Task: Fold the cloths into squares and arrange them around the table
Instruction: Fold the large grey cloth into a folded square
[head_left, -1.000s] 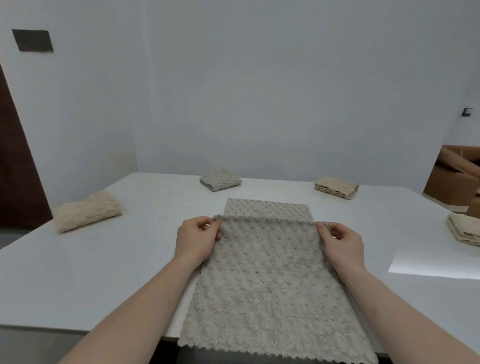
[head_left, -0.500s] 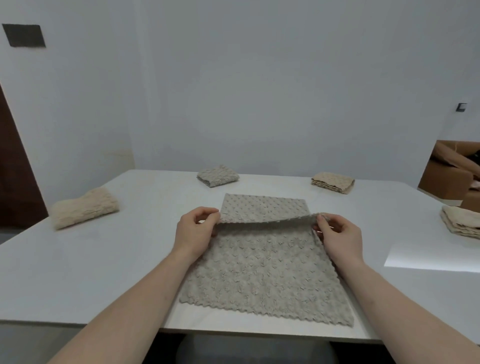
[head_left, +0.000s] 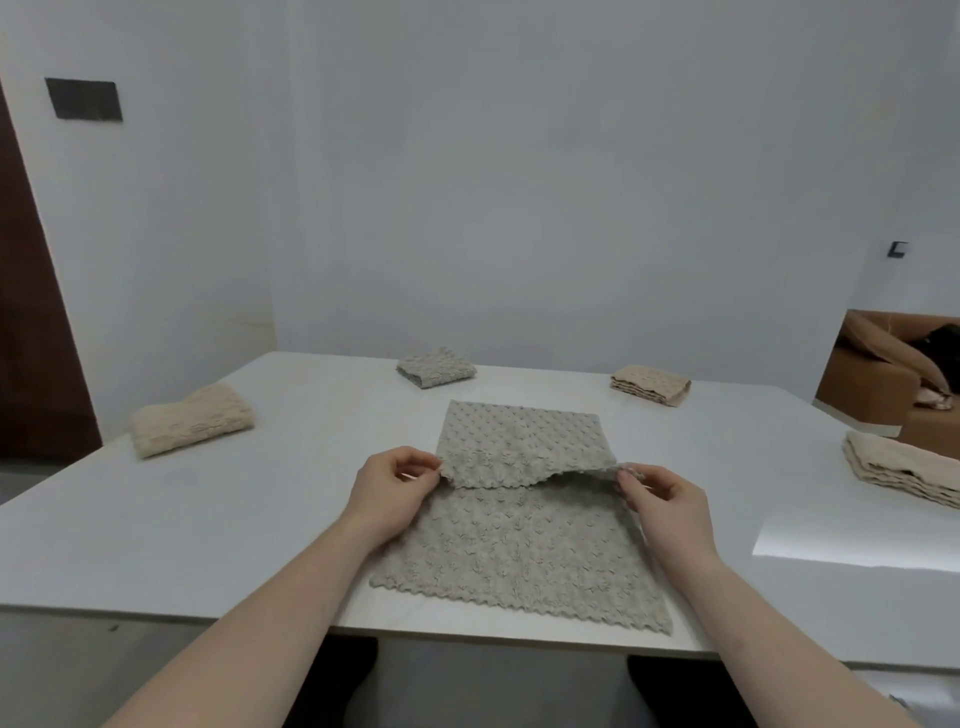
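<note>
A grey textured cloth (head_left: 519, 551) lies on the white table (head_left: 208, 519) near its front edge, its middle raised in a fold. The left hand (head_left: 387, 491) pinches the fold's left end, the right hand (head_left: 662, 506) its right end. Four folded cloths sit around the table: beige (head_left: 189, 418), grey (head_left: 436, 367), beige (head_left: 650, 384), beige (head_left: 904, 475).

grey bumpy cloth (head_left: 519, 551) flat on table, mid-fold raised, pinched.
</note>
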